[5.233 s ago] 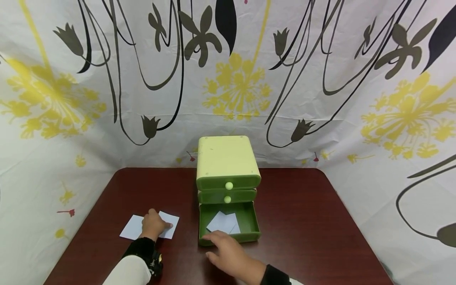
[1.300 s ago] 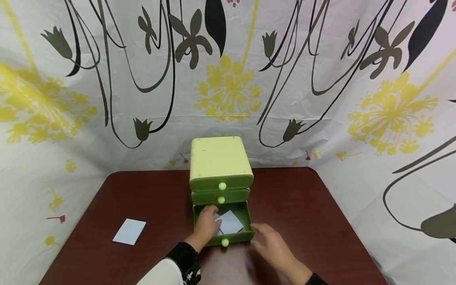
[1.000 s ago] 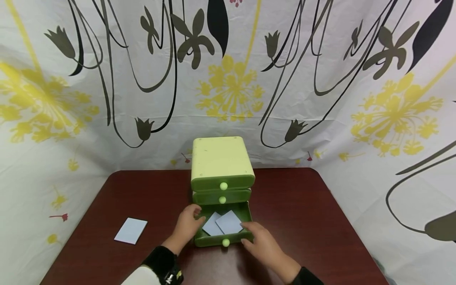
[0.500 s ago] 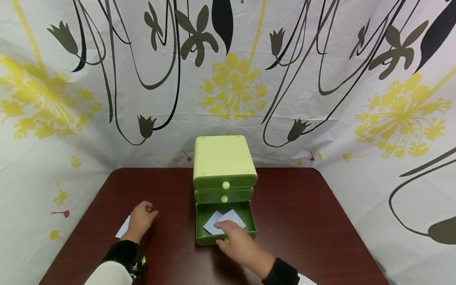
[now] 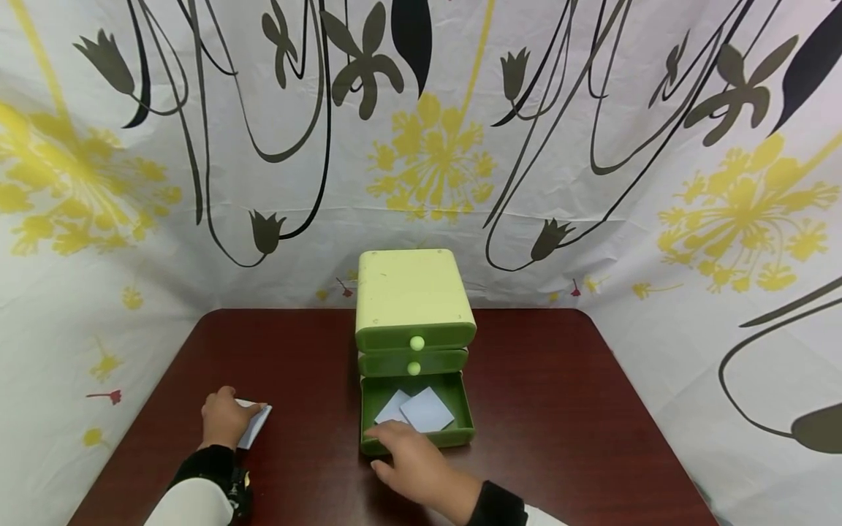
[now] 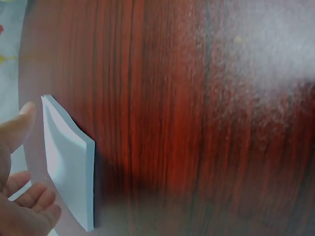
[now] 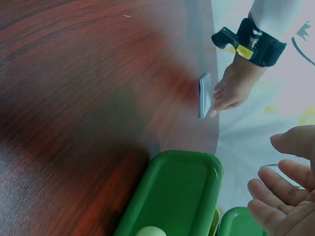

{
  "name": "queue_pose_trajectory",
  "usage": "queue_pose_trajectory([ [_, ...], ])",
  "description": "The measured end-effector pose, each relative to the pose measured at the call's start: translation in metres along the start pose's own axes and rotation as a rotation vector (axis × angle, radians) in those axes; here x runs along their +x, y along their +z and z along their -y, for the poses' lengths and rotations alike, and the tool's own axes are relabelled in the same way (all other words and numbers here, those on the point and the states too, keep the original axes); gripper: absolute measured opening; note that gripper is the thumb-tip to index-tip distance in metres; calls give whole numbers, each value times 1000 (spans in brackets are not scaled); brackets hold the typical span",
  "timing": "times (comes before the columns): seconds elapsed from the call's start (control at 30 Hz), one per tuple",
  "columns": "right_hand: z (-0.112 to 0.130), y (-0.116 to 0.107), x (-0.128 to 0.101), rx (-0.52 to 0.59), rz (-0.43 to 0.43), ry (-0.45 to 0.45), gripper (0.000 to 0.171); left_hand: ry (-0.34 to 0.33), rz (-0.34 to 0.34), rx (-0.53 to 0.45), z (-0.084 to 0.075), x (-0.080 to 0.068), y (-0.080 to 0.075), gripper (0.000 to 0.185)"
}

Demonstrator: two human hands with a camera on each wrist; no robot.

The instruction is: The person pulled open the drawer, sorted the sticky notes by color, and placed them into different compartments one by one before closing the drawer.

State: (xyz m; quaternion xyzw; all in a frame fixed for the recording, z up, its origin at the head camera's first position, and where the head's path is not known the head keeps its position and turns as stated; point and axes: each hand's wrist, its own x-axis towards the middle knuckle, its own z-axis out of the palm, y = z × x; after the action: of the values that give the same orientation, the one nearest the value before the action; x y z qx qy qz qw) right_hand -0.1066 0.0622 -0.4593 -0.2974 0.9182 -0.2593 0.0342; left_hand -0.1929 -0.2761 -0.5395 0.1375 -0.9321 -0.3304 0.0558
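Card (image 5: 255, 426) (pale blue) under left hand (image 5: 224, 418) grip, table (image 5: 559, 409) edge

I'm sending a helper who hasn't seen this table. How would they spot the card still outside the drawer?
Start at the green drawer unit mid-table, then look toward the table's near left corner. There the left hand grips a pale blue card; unlike the two cards in the open bottom drawer, it is on bare wood.

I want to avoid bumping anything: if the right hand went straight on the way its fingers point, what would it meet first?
Probably the front wall of the open bottom drawer: the right hand rests just before it, fingertips seemingly at its rim. Beyond lie the paper cards. Whether it touches the drawer is unclear.
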Motion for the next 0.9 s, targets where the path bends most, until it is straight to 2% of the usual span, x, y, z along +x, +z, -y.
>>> queue_pose_trajectory([
  [0.2,3,3,2,-38,-8,-42,40,-15,91,106,3,3,-5,68],
  [0.6,-1,4,7,-52,0,-55,41,-23,150,271,0,10,-12,61],
  [0.9,-7,3,8,-51,-28,-21,42,-46,104,214,4,10,-7,70],
])
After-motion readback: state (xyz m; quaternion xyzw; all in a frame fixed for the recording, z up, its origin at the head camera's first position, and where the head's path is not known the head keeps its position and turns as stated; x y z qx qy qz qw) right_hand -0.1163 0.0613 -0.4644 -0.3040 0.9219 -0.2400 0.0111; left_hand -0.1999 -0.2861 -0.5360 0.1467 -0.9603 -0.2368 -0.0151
